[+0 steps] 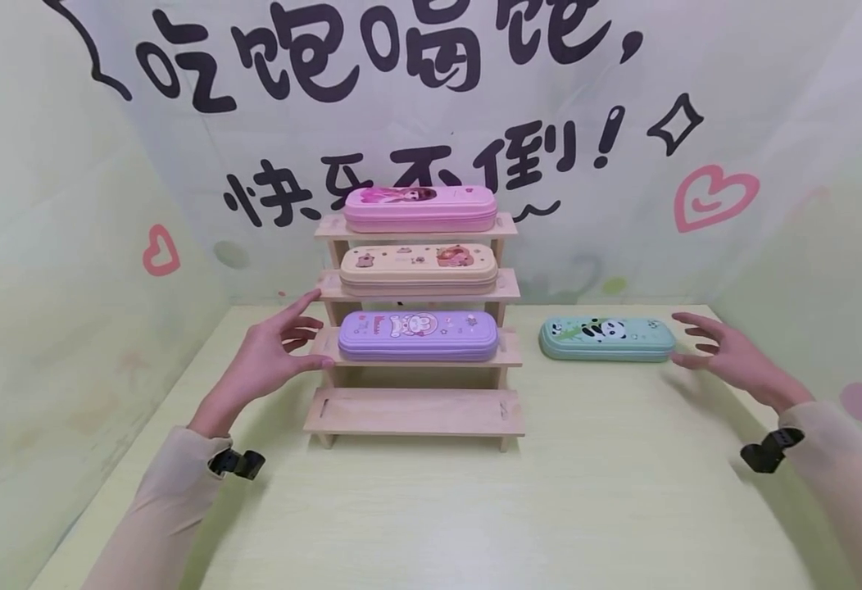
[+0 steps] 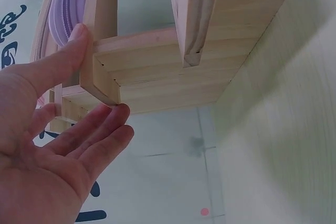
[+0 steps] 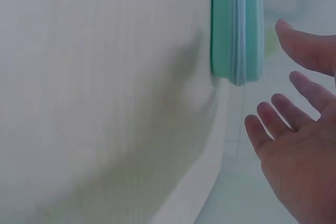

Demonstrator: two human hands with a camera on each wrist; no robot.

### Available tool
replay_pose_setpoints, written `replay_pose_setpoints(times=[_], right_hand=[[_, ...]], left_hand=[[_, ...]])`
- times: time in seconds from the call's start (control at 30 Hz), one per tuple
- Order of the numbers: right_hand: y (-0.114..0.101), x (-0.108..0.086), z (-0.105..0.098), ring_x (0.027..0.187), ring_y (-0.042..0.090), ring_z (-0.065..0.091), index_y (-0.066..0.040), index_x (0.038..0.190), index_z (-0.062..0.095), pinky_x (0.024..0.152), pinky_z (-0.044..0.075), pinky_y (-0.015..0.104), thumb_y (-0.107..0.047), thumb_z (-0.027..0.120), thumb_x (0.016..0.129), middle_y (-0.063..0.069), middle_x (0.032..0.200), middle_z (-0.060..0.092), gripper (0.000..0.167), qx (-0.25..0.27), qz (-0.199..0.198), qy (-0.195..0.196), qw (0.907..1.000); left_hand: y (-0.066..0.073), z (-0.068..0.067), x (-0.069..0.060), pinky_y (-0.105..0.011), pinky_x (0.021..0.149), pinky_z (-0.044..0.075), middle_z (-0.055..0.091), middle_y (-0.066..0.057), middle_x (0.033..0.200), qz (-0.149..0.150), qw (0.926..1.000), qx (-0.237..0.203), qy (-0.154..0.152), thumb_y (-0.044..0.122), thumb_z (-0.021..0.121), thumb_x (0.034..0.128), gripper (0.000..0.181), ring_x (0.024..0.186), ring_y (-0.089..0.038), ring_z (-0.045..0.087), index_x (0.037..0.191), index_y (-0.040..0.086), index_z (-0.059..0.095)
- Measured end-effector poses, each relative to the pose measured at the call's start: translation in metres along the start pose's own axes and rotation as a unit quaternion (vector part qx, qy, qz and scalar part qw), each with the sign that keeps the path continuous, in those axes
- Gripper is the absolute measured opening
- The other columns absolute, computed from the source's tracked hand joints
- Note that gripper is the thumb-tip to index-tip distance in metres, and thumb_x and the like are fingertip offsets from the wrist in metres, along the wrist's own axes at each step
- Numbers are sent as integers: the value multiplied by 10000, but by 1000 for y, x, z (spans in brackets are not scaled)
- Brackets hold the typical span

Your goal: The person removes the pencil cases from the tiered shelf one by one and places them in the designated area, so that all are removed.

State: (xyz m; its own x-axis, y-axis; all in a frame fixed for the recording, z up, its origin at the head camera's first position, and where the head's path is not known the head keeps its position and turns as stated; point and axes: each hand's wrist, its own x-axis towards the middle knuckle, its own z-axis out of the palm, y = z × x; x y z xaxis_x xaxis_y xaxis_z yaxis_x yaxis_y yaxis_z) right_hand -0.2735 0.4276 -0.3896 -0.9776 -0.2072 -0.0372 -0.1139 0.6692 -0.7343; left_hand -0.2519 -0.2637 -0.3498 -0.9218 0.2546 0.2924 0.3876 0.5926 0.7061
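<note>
A four-step wooden rack [image 1: 414, 410] holds a purple case [image 1: 418, 336] on its second step from the bottom. At the rack's left end, the left hand [image 1: 269, 356] is spread, its thumb by that step and its index fingertip by the step above. In the left wrist view, the hand [image 2: 58, 140] touches the wood [image 2: 100, 80] with relaxed fingers. A teal panda case [image 1: 606, 339] lies on the table to the right. Beside its right end is the right hand [image 1: 741, 360], open. The right wrist view shows a gap between this hand [image 3: 299, 135] and the case [image 3: 236, 30].
A cream case [image 1: 418, 269] and a pink case [image 1: 420, 209] lie on the rack's two upper steps. The pale table [image 1: 431, 516] meets a lettered backdrop [image 1: 586, 229] behind and side panels. Dark wrist devices sit at both sleeves.
</note>
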Motion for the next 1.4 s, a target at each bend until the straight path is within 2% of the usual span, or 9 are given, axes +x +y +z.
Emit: replay_pose_setpoints(times=[0.07, 0.17, 0.27, 0.47, 0.67, 0.8, 1.07, 1.27, 1.4], right_hand=[[-6, -7, 3, 1396, 638, 299, -6, 1662, 213, 1179, 423, 541, -177, 746, 1008, 349, 1627, 226, 861, -174, -159, 123, 9996], [-18, -16, 11, 1354, 569, 395, -4, 1629, 320, 1043, 434, 114, -145, 775, 982, 292, 1583, 335, 804, -397, -534, 423, 9969], [-32, -24, 20, 1326, 379, 481, -8, 1582, 421, 879, 350, -45, -108, 808, 948, 221, 1518, 431, 750, -542, -927, 739, 9915], [-59, -34, 44, 1177, -99, 467, 19, 1516, 508, 941, 374, -19, -41, 846, 894, 139, 1413, 539, 710, -494, -1529, 1046, 9814], [-90, -43, 69, 1134, -154, 458, -12, 1504, 537, 950, 377, -6, -82, 841, 912, 216, 1418, 576, 669, -380, -1592, 980, 9816], [-110, -44, 86, 1155, -103, 506, -19, 1498, 548, 977, 390, 11, -111, 835, 927, 204, 1427, 588, 646, -290, -1701, 895, 9809], [-147, -35, 111, 1285, 369, 590, -41, 1487, 565, 1070, 443, 143, -169, 828, 943, 146, 1453, 601, 618, -78, -1849, 663, 9805], [-170, -24, 126, 1313, 360, 587, -49, 1507, 552, 1129, 473, 517, -217, 835, 939, 133, 1463, 604, 657, 14, -1855, 545, 9811], [-183, -17, 134, 1312, 361, 594, -58, 1512, 552, 1141, 465, 568, -234, 839, 933, 131, 1468, 603, 670, 116, -1897, 520, 9804]], left_hand=[[0, 0, 0, -442, 1046, 565, 686, -186, 1303, 3, 10000, 4, -8, 101, 960, 779, 1100, 1181, -363, 681, 1670, 288, 342], [1, -1, 0, -432, 1042, 568, 688, -183, 1303, 1, 10000, 26, 3, 100, 960, 778, 1100, 1179, -358, 682, 1669, 290, 344], [1, -1, 0, -432, 1039, 569, 688, -183, 1301, 1, 10000, 58, 30, 98, 961, 776, 1102, 1174, -358, 683, 1668, 294, 344], [1, -1, -1, -447, 1043, 568, 682, -188, 1310, -42, 10000, 64, 21, 106, 960, 779, 1102, 1179, -363, 679, 1669, 304, 340], [1, 0, 0, -432, 1038, 570, 686, -185, 1304, -4, 10000, 4, 40, 89, 961, 774, 1101, 1176, -358, 682, 1667, 285, 349], [0, 0, 0, -429, 1035, 571, 685, -189, 1306, 26, 10000, -9, 29, 92, 961, 774, 1101, 1175, -361, 681, 1669, 280, 347], [1, 1, 0, -459, 1039, 565, 664, -205, 1341, -11, 10000, -59, 11, 95, 958, 781, 1116, 1209, -376, 662, 1677, 285, 319], [-4, 1, 1, -527, 1050, 550, 647, -207, 1370, -107, 9997, -200, -5, 129, 961, 782, 1136, 1232, -389, 646, 1680, 325, 293], [-4, 0, 1, -526, 1049, 551, 645, -210, 1373, -144, 9995, -271, -3, 133, 959, 785, 1130, 1237, -390, 642, 1678, 333, 297]])
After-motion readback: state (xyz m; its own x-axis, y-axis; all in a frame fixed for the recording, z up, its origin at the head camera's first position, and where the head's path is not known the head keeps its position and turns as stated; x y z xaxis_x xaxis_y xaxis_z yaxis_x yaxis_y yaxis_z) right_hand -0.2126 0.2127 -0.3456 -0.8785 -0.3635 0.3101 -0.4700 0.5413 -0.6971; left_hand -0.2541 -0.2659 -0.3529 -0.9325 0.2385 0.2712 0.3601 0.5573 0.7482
